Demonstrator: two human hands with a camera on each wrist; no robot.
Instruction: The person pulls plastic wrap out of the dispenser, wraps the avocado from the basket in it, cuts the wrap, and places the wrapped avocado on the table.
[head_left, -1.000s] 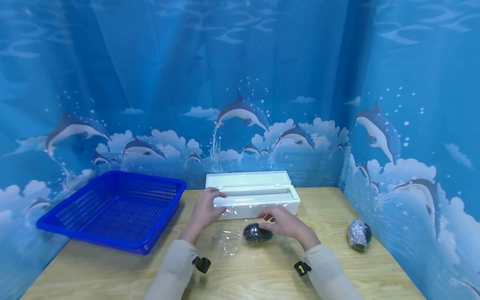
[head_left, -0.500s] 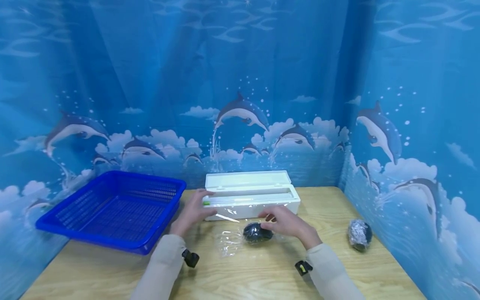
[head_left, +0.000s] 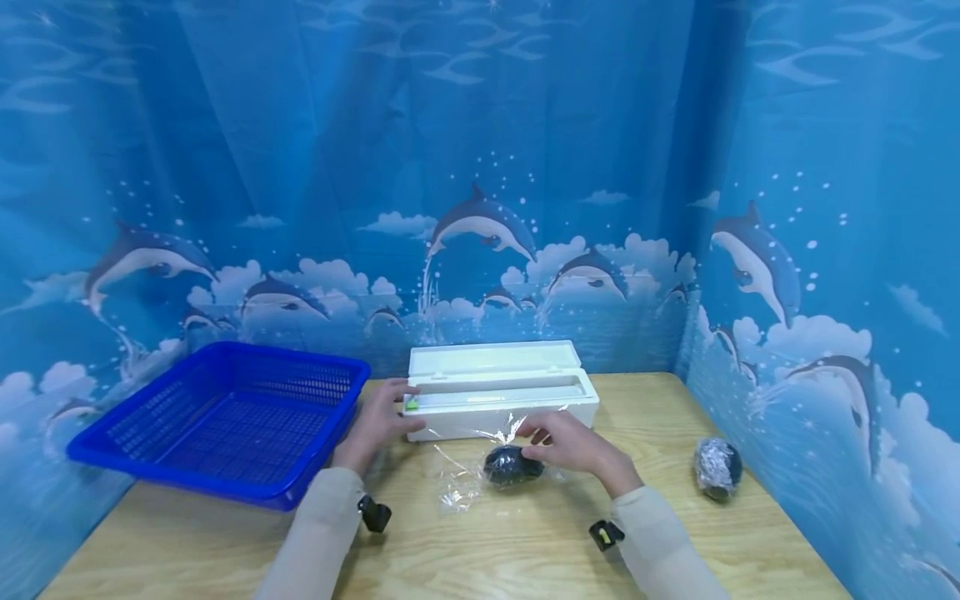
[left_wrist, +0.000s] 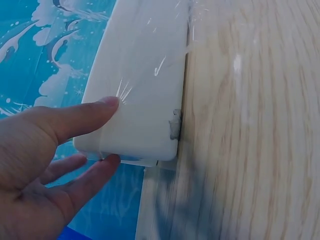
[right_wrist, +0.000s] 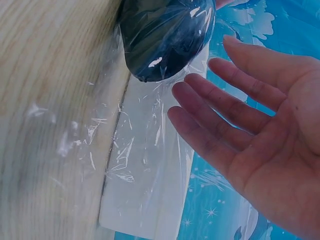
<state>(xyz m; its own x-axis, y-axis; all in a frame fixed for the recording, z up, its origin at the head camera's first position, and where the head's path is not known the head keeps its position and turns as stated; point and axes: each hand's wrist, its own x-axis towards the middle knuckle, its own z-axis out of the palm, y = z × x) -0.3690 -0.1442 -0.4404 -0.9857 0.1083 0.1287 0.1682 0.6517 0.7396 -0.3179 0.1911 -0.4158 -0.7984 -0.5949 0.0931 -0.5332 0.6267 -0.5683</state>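
A white cling film dispenser (head_left: 510,421) lies with its lid raised, a green slider (head_left: 412,404) at its left end. My left hand (head_left: 378,423) grips that end; in the left wrist view the thumb (left_wrist: 107,106) presses the front face and fingertips meet the end. Clear film (head_left: 459,487) hangs from the dispenser down to the table and covers a dark, smooth oval object (head_left: 510,467), seen close in the right wrist view. My right hand (head_left: 566,442) is beside this object, its fingers relaxed and spread, holding nothing.
On the left stands a blue plastic basket (head_left: 247,433) with perforated sides. A second dark rounded object partly wrapped in foil (head_left: 716,467) lies at the right of the wooden table (head_left: 450,554). A dolphin-print curtain (head_left: 480,167) encloses the back and sides.
My left hand has moved left along the dispenser to its end, and the green slider now shows there. The film has dropped lower over the dark object. My right hand has barely moved.
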